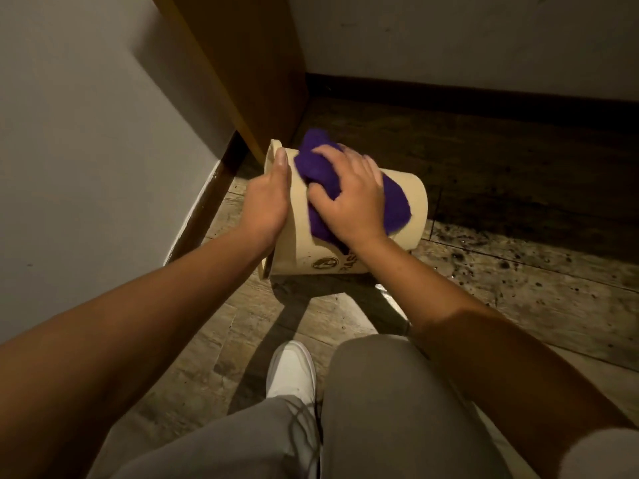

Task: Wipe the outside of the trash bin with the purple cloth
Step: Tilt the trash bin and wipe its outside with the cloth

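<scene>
A cream trash bin [413,202] with dark lettering lies on its side on the wooden floor, its open rim toward the left. My left hand [268,198] grips that rim, thumb up over the edge. The purple cloth [316,167] is spread across the top of the bin's outer wall. My right hand [352,195] presses down flat on the cloth, fingers curled into its folds. Part of the cloth and the lettering is hidden under my right hand and wrist.
A wooden cabinet panel [249,63] stands just behind the bin, against a white wall [86,133] on the left. A dark baseboard [484,98] runs along the far wall. My white shoe [292,369] and grey-trousered knees [390,402] are near the bottom.
</scene>
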`<action>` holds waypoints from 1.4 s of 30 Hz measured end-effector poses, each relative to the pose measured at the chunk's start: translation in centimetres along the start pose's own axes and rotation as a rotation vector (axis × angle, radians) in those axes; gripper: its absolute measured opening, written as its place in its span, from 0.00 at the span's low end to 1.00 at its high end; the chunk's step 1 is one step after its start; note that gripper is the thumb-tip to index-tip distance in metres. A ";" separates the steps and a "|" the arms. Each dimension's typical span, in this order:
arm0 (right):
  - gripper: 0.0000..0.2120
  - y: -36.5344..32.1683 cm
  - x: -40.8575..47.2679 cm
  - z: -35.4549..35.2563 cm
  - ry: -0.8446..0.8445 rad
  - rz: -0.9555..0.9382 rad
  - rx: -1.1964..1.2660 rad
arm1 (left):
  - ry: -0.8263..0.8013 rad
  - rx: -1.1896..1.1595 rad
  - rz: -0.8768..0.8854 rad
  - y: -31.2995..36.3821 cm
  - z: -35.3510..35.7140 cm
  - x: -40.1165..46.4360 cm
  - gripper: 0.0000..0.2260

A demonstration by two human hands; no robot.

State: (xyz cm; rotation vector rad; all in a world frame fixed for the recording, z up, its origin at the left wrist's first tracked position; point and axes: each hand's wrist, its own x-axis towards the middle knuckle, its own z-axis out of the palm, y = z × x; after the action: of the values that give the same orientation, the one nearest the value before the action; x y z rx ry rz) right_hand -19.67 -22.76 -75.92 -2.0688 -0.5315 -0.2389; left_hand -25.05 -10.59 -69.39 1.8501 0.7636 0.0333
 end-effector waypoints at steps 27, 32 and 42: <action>0.26 3.4 -4.5 3.0 0.012 0.146 0.037 | 0.026 -0.341 -0.414 1.5 -0.1 1.6 0.29; 0.28 9.2 -2.6 1.1 0.144 0.672 0.208 | 0.080 -0.303 -0.379 0.6 -0.5 1.3 0.27; 0.24 -1.6 -4.4 2.5 -0.020 0.129 0.206 | 0.028 -0.282 -0.339 1.5 0.9 1.1 0.29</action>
State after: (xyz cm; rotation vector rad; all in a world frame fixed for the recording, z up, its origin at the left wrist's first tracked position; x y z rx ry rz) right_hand -24.41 -21.15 -77.66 -1.8971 -0.4147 -0.0836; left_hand -23.16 -11.09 -68.80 1.4401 1.0287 -0.0492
